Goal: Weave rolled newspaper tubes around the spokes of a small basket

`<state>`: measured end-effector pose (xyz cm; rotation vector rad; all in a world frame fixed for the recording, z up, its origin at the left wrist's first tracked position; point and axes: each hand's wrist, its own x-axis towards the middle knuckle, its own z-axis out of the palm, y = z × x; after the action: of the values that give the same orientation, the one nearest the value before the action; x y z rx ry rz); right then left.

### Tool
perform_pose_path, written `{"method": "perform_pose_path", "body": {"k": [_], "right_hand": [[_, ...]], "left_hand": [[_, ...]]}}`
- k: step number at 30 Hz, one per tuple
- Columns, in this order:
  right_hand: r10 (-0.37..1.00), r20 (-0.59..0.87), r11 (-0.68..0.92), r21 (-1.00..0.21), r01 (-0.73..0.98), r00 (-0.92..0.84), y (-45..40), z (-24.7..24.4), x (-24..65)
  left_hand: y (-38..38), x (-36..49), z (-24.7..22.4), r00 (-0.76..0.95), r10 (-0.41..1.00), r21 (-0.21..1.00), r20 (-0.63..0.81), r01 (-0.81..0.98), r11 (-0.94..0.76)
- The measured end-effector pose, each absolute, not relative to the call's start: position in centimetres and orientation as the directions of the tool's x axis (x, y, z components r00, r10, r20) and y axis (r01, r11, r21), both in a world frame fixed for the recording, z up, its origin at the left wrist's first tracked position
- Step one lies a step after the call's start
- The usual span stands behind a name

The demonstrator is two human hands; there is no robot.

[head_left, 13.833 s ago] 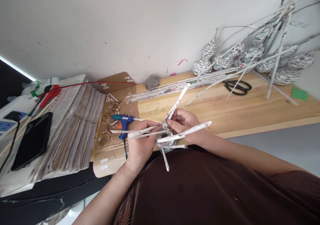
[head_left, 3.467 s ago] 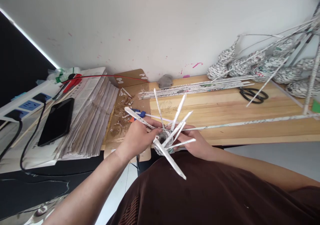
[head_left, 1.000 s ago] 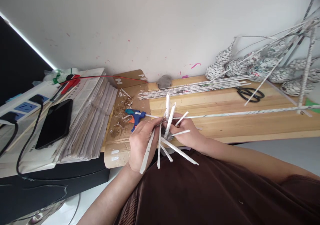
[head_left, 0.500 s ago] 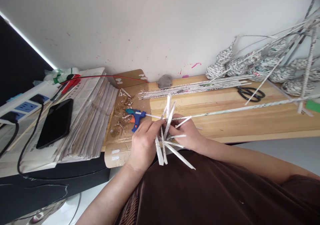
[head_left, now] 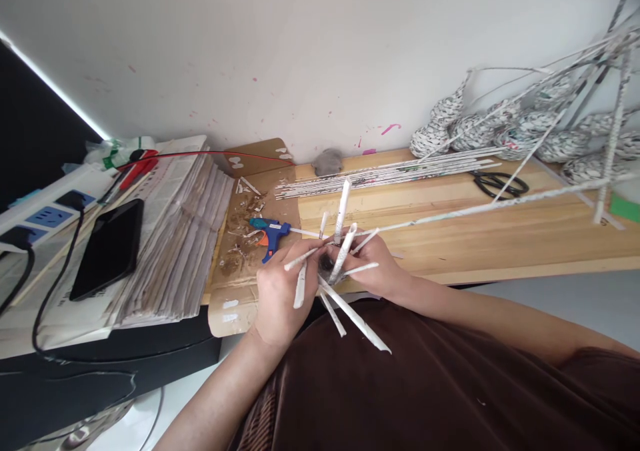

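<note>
A small woven paper piece with several white paper tubes sticking out all round is between my hands, over the table's front edge. My left hand grips its left side, fingers closed. On the right side, my right hand is closed round it too. A dark hollow shows in its middle. One long paper tube runs from the piece to the right, across the table. My fingertips are partly hidden by the tubes.
Left of my hands lies a blue glue gun on cardboard. Behind are paper sticks, black scissors and woven paper shapes. A newspaper stack, phone and power strip stand left.
The woven piece has turned in my hands, so its short tubes point in other directions and its dark hollow shows more. My left hand has shifted slightly to the left.
</note>
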<state>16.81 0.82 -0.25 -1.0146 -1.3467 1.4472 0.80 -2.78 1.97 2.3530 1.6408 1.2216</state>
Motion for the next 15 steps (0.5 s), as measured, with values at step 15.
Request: {"method": "perform_pose_path", "body": {"k": [15], "right_hand": [[0.966, 0.009, -0.022, -0.993, -0.115, -0.258, 1.2, -1.4, 16.6]], "left_hand": [[-1.5, -0.1, 4.3, 0.018, 0.986, 0.802, 0.164, 0.58, -0.144]]}}
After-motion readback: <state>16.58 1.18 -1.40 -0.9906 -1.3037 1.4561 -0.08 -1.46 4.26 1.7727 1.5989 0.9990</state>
